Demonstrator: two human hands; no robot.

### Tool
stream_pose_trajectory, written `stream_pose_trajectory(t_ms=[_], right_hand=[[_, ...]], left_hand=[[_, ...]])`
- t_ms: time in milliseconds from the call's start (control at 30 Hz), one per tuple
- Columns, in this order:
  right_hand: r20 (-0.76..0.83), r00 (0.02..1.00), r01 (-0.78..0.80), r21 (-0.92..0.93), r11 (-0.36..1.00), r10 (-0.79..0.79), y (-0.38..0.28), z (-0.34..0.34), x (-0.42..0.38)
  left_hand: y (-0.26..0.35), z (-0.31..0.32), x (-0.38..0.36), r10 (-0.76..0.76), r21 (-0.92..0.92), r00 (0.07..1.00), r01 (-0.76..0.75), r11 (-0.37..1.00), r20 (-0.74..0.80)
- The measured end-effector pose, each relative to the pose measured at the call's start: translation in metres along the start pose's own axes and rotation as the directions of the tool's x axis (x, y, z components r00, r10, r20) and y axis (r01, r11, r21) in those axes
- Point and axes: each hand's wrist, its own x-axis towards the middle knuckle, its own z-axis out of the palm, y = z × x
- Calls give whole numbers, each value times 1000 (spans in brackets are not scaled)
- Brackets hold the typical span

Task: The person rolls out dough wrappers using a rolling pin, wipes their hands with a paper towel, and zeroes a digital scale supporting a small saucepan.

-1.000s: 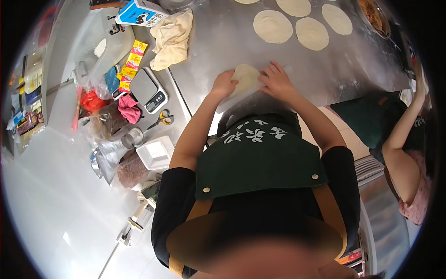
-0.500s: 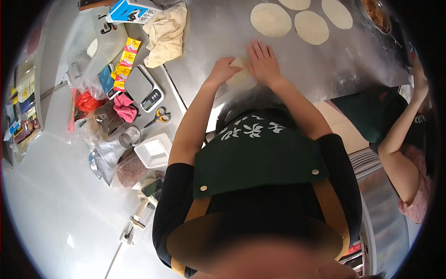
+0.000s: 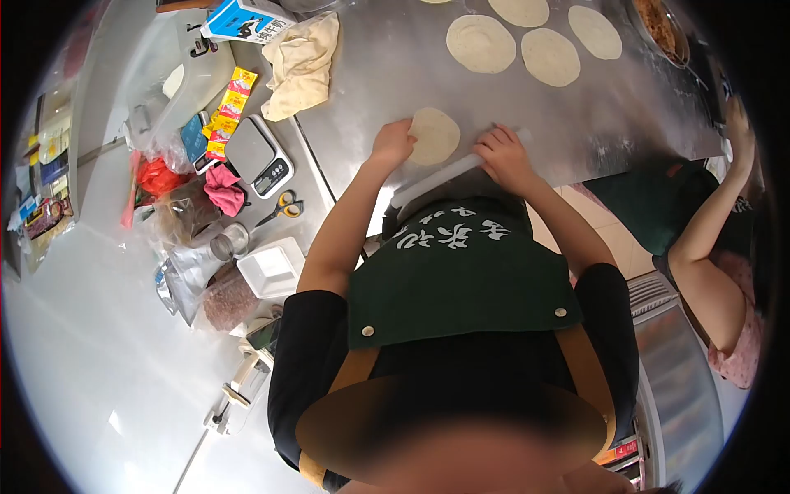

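A small round dough sheet (image 3: 436, 137) lies on the metal table before me. My left hand (image 3: 393, 142) is at its left edge, fingers closed with the edge pinched at the fingertips. My right hand (image 3: 504, 158) is wrapped over a pale rolling pin (image 3: 440, 179). The pin lies slantwise near the table's front edge, just below the dough and apart from it. Beyond the hands, several larger flat dough rounds (image 3: 481, 44) rest on the metal.
To the left are a crumpled cloth (image 3: 301, 66), a milk carton (image 3: 247, 20), a kitchen scale (image 3: 259, 156), scissors (image 3: 282, 208) and a white tray (image 3: 271, 267). A bowl of filling (image 3: 658, 31) stands at the far right. Another person's arm (image 3: 708, 239) is at the right.
My right hand has left the dough, moved down and right, and now grips the rolling pin. The left hand stays by the dough round, which now shows almost whole.
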Motion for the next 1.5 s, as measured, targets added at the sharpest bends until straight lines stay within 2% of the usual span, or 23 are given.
stream_pose_trajectory(t_ms=[133, 233, 333, 433, 533, 633, 733, 833, 933, 1033, 1133, 1233, 1333, 1433, 1500], right_hand=[[71, 995, 60, 72, 996, -66, 9, 10, 30], [-59, 995, -78, -30, 997, 76, 3, 22, 49], [-135, 973, -205, -135, 969, 187, -4, 43, 53], [-79, 969, -242, -158, 957, 232, -9, 44, 39], [-94, 963, -266, -193, 944, 252, -4, 49, 69], [-145, 962, -256, -182, 949, 232, -4, 45, 96], [-130, 972, -215, -142, 966, 197, -4, 47, 68], [-85, 981, -176, -22, 984, 174, -11, 32, 29], [-54, 998, -33, 3, 999, 33, -3, 27, -10], [29, 998, -63, 39, 997, 62, 0, 19, -26], [17, 996, -89, 16, 996, 89, 2, 8, -23], [-9, 999, -52, -2, 999, 52, 6, 5, -1], [6, 999, 34, 61, 998, -34, 13, 12, 21], [14, 995, -102, -11, 995, 102, 4, 19, 41], [-115, 975, -200, -101, 975, 188, -1, 36, 50]], left_hand=[[-17, 5, 5, 108, -31, 994, -108, 994, 18], [-9, -2, 2, 25, -159, 999, -20, 987, 27], [-20, 6, 5, 48, -351, 999, -51, 935, -17], [-23, 11, 11, 8, -584, 1000, -15, 812, -15], [-13, 6, 20, 48, -548, 999, -53, 835, -24], [2, -8, 28, 43, -254, 999, -41, 966, 3], [7, -3, 35, 107, 56, 994, -107, 993, -7], [22, -6, 24, 73, 118, 997, -76, 990, 33], [31, -7, 13, 38, -10, 999, -38, 999, 5], [31, -15, -2, -68, -319, 995, 42, 947, -70], [-1, 3, 2, -118, -59, 993, 116, 991, -30], [-7, 7, -8, -127, -19, 992, 128, 992, 18], [-7, 3, -12, -116, -15, 992, 117, 993, 55], [-3, -2, -10, -117, -158, 993, 111, 981, -31], [-10, 4, -3, -94, -316, 993, 65, 946, -77]])
